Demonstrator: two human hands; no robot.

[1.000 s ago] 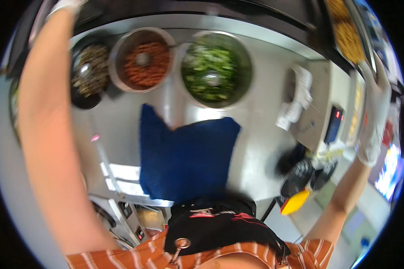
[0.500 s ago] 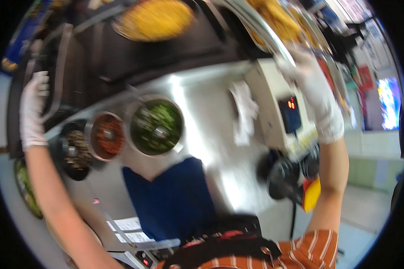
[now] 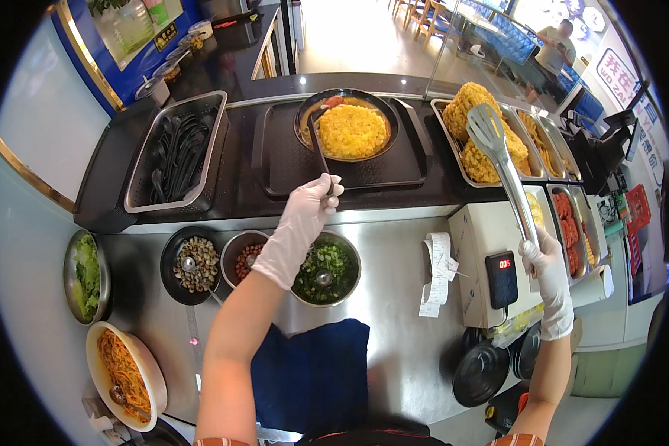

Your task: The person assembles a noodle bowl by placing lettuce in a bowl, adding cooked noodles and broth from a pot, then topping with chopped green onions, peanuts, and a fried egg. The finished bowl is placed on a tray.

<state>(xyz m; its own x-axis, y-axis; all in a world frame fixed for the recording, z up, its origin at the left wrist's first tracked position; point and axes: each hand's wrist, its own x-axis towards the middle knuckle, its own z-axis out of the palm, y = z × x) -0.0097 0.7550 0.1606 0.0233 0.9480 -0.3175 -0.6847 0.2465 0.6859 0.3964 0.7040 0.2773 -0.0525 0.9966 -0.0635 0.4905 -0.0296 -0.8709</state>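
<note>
My left hand (image 3: 299, 221), in a white glove, is closed round the handle of a black spoon (image 3: 318, 145). Its far end lies over the left side of a black bowl (image 3: 389, 119) that holds a yellow egg omelette (image 3: 353, 132); whether it touches the food I cannot tell. The bowl stands on a black tray (image 3: 279, 152). My right hand (image 3: 548, 276), gloved too, grips metal tongs (image 3: 509, 167). Their slotted head is over the fried pieces (image 3: 490, 149) in a steel pan; nothing shows between the jaws.
A steel bin of black spoons (image 3: 182, 152) stands left of the tray. Nearer are bowls of chopped greens (image 3: 333, 260), red bits (image 3: 247, 260) and brown bits (image 3: 197, 264). A blue cloth (image 3: 312, 375), paper receipts (image 3: 438, 271) and a white box (image 3: 479, 245) share the steel counter.
My left hand has gone from the bin at the left to the bowl and now holds a spoon. The view has tilted up. The tongs stay in my right hand.
</note>
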